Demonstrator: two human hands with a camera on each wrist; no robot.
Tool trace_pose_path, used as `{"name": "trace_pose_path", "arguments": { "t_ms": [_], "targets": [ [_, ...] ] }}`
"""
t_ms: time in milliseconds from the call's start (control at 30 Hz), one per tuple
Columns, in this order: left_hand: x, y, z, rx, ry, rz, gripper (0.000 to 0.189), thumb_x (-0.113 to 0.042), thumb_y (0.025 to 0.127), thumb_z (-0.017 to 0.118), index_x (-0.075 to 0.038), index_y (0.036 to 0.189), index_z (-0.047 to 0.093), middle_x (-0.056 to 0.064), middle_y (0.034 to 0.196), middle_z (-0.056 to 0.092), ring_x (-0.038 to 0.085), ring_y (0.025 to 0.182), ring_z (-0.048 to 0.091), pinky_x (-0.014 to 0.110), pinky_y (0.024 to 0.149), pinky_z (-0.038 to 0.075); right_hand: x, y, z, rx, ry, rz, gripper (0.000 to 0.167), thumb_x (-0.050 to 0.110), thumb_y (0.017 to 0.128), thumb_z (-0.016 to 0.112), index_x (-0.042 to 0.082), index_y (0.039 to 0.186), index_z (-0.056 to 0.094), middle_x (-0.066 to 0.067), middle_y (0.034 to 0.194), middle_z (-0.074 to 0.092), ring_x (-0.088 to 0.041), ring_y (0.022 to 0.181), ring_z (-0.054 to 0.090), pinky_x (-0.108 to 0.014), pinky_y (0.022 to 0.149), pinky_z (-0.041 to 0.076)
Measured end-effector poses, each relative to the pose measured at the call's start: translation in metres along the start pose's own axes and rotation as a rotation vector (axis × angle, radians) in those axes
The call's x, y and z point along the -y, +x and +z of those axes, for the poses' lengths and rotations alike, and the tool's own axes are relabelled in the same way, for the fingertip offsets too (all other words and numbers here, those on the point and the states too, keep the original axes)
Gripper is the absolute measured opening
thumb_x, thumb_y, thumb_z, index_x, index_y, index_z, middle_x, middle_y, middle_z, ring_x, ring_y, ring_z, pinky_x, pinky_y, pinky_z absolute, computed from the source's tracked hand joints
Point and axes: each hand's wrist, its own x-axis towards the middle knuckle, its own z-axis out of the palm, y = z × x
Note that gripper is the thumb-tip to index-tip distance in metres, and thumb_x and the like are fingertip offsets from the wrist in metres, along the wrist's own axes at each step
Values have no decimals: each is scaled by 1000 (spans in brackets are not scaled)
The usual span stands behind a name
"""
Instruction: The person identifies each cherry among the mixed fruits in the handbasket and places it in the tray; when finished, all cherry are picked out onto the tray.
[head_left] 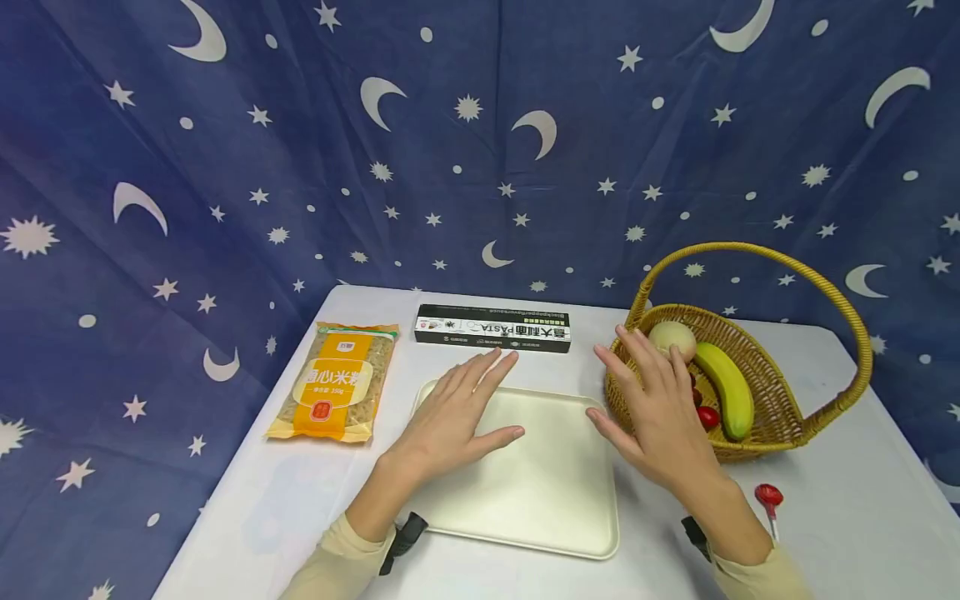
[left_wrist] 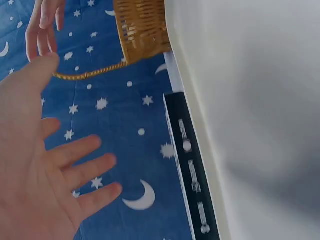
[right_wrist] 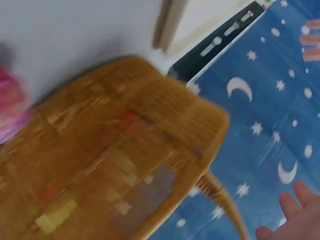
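Both hands hover with fingers spread, holding nothing. In the head view my left hand [head_left: 453,417] is above the left part of a cream rectangular tray [head_left: 540,475]. My right hand [head_left: 660,408] is between the tray's right edge and a wicker basket [head_left: 776,400], overlapping the basket's near left side in view. Inside the basket lie a banana [head_left: 726,390], a pale round fruit [head_left: 672,340] and a small red item [head_left: 708,417]; more dark red pieces are partly hidden by the right hand. The left wrist view shows the left hand [left_wrist: 50,165] with its palm visible and fingers extended.
A bag of rice noodles [head_left: 330,383] lies left of the tray. Behind the tray is a black-and-white pasta box [head_left: 492,328]. At the right front, a red-headed utensil [head_left: 768,497] lies partly behind the right forearm. A blue curtain [head_left: 465,167] hangs behind the white table.
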Motion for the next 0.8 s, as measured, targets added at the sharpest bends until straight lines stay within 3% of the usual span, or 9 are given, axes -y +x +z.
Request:
{"name": "trace_pose_path", "arguments": {
  "t_ms": [67, 200, 333, 433, 533, 667, 733, 800],
  "targets": [
    [-4, 5, 4, 15, -41, 28, 86, -60, 103, 61, -30, 172, 20, 4, 171, 42, 27, 156, 44, 51, 129, 37, -6, -9, -8, -7, 7, 29, 75, 69, 107, 37, 18, 161, 46, -16, 169, 39, -39, 154, 37, -67, 133, 14],
    [-15, 18, 12, 71, -77, 74, 73, -52, 106, 59, -29, 169, 30, 2, 159, 57, 23, 147, 55, 48, 123, 46, -20, -29, -27, -41, 28, 102, 73, 64, 107, 44, 14, 160, 47, -20, 161, 49, -42, 143, 46, -59, 128, 28],
    [-29, 35, 19, 113, -104, 107, 66, -47, 108, 59, -29, 166, 36, 1, 157, 58, 21, 145, 57, 47, 119, 50, -33, -47, -46, -46, 11, 215, 69, 47, 103, 62, 16, 162, 45, -20, 158, 52, -44, 139, 48, -59, 121, 34],
    [-40, 47, 26, 131, -116, 136, 63, -45, 108, 58, -29, 166, 37, 0, 158, 57, 21, 146, 56, 46, 119, 50, -41, -60, -57, -55, -6, 284, 73, 33, 96, 71, 18, 163, 44, -22, 156, 52, -48, 139, 48, -66, 119, 36],
    [-51, 60, 34, 140, -113, 175, 62, -44, 109, 57, -26, 165, 39, 0, 159, 55, 21, 147, 54, 43, 122, 48, -50, -71, -67, -86, -10, 325, 72, 29, 96, 72, 17, 162, 45, -25, 154, 53, -51, 137, 48, -69, 115, 37],
    [-65, 79, 45, 132, -100, 227, 60, -43, 109, 58, -23, 163, 43, -2, 158, 55, 18, 145, 54, 37, 121, 48, -62, -87, -77, -135, -28, 356, 66, 35, 100, 67, 13, 160, 48, -28, 147, 56, -51, 131, 51, -69, 104, 39],
    [-72, 89, 50, 125, -86, 252, 59, -42, 108, 59, -22, 162, 45, -1, 158, 55, 17, 145, 54, 35, 120, 49, -68, -94, -82, -164, -50, 370, 63, 42, 103, 62, 10, 157, 51, -29, 141, 59, -49, 126, 52, -59, 105, 40],
    [-79, 99, 53, 123, -70, 271, 58, -41, 108, 59, -22, 161, 47, -1, 157, 55, 17, 143, 54, 33, 118, 50, -73, -101, -86, -204, -55, 390, 63, 43, 103, 59, 5, 153, 53, -31, 133, 60, -48, 120, 53, -41, 108, 38]
  ]
}}
